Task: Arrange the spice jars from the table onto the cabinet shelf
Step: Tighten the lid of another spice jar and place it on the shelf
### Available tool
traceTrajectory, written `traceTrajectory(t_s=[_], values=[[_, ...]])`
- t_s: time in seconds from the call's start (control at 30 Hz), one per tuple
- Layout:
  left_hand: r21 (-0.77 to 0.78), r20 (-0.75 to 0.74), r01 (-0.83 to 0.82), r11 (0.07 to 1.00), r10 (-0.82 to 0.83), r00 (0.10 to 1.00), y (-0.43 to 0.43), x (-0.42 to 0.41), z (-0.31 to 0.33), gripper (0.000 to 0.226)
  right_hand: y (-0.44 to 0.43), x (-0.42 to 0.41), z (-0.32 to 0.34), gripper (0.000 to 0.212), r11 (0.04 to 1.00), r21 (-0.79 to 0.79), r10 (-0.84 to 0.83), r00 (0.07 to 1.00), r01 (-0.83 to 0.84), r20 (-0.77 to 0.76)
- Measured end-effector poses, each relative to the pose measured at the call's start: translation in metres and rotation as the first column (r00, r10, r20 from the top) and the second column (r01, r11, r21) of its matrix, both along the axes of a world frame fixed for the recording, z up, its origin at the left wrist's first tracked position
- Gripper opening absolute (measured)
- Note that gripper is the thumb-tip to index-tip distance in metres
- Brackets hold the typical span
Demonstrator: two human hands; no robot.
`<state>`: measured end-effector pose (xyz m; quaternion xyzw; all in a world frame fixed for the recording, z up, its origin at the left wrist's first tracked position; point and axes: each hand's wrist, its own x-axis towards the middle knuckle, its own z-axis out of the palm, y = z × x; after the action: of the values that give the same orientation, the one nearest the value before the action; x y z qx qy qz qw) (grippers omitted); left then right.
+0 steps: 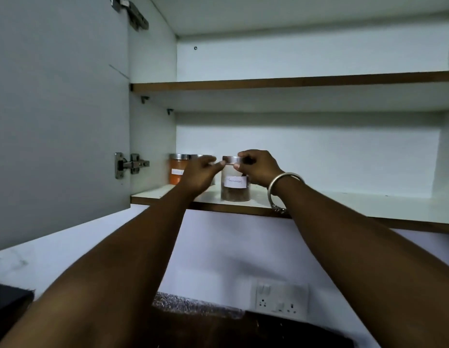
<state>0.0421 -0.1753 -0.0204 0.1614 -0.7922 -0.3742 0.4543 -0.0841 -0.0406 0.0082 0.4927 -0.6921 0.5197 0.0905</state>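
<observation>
A clear spice jar (235, 189) with brown contents, a white handwritten label and a steel lid stands upright on the lower cabinet shelf (343, 203). My right hand (259, 169) grips its lid from the right and behind. My left hand (200, 173) touches the lid's left edge with its fingertips. Behind my left hand stand an orange-filled jar (177, 170) with a steel lid and a second steel-lidded jar (202, 156), mostly hidden by the hand.
The cabinet door (60, 109) hangs open at the left on metal hinges. An upper shelf (293, 81) runs above. Below are a white wall with a double socket (281, 301), a speckled counter strip and a dark object at the lower left.
</observation>
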Motion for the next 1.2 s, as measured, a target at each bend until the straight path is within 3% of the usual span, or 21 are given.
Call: traceTrajectory(t_s=[0.07, 0.2, 0.33, 0.53, 0.83, 0.9, 0.97, 1.0, 1.03, 1.1, 1.17, 1.2], values=[[-0.105, 0.066, -0.181, 0.978, 0.188, 0.980, -0.014, -0.005, -0.020, 0.027, -0.024, -0.015, 0.000, 0.036, 1.000, 0.003, -0.015, 0.999, 0.015, 0.039], [-0.213, 0.096, -0.416, 0.884, 0.442, 0.892, -0.019, -0.014, -0.033, 0.028, -0.067, -0.035, 0.007, 0.039, 0.997, 0.061, -0.047, 0.998, 0.044, 0.042], [-0.280, 0.114, -0.467, 0.839, 0.512, 0.852, -0.026, -0.022, -0.033, 0.027, -0.109, -0.051, 0.010, 0.041, 0.977, 0.151, -0.138, 0.985, 0.152, -0.100], [-0.275, 0.018, -0.604, 0.748, 0.632, 0.775, -0.027, -0.031, -0.037, 0.025, -0.149, -0.065, 0.017, 0.022, 0.929, 0.253, -0.201, 0.943, 0.269, -0.265], [-0.266, -0.080, -0.641, 0.720, 0.646, 0.759, -0.025, -0.031, -0.038, 0.025, -0.159, -0.072, 0.016, 0.034, 0.907, 0.281, -0.237, 0.931, 0.314, -0.278], [-0.259, -0.093, -0.644, 0.720, 0.645, 0.759, -0.023, -0.030, -0.037, 0.024, -0.155, -0.068, 0.015, 0.057, 0.917, 0.309, -0.198, 0.960, 0.253, -0.198], [-0.247, -0.119, -0.643, 0.725, 0.636, 0.763, -0.021, -0.028, -0.038, 0.025, -0.149, -0.064, 0.010, 0.086, 0.934, 0.322, -0.162, 0.987, 0.154, -0.001], [-0.245, -0.129, -0.641, 0.727, 0.631, 0.765, -0.020, -0.027, -0.038, 0.025, -0.145, -0.067, 0.007, 0.091, 0.925, 0.340, -0.192, 0.981, 0.168, 0.039], [-0.249, -0.135, -0.639, 0.728, 0.628, 0.767, -0.020, -0.026, -0.038, 0.025, -0.139, -0.068, 0.005, 0.088, 0.907, 0.375, -0.232, 0.970, 0.190, 0.070], [-0.258, -0.147, -0.638, 0.725, 0.623, 0.768, -0.019, -0.026, -0.037, 0.026, -0.121, -0.073, 0.001, 0.061, 0.872, 0.464, -0.246, 0.960, 0.159, 0.132], [-0.256, -0.167, -0.641, 0.723, 0.621, 0.766, -0.018, -0.026, -0.038, 0.026, -0.102, -0.072, -0.005, 0.028, 0.905, 0.426, -0.173, 0.906, -0.010, 0.387], [-0.252, -0.180, -0.641, 0.725, 0.616, 0.767, -0.017, -0.025, -0.038, 0.027, -0.094, -0.071, -0.009, 0.021, 0.919, 0.386, -0.132, 0.859, -0.082, 0.495]])
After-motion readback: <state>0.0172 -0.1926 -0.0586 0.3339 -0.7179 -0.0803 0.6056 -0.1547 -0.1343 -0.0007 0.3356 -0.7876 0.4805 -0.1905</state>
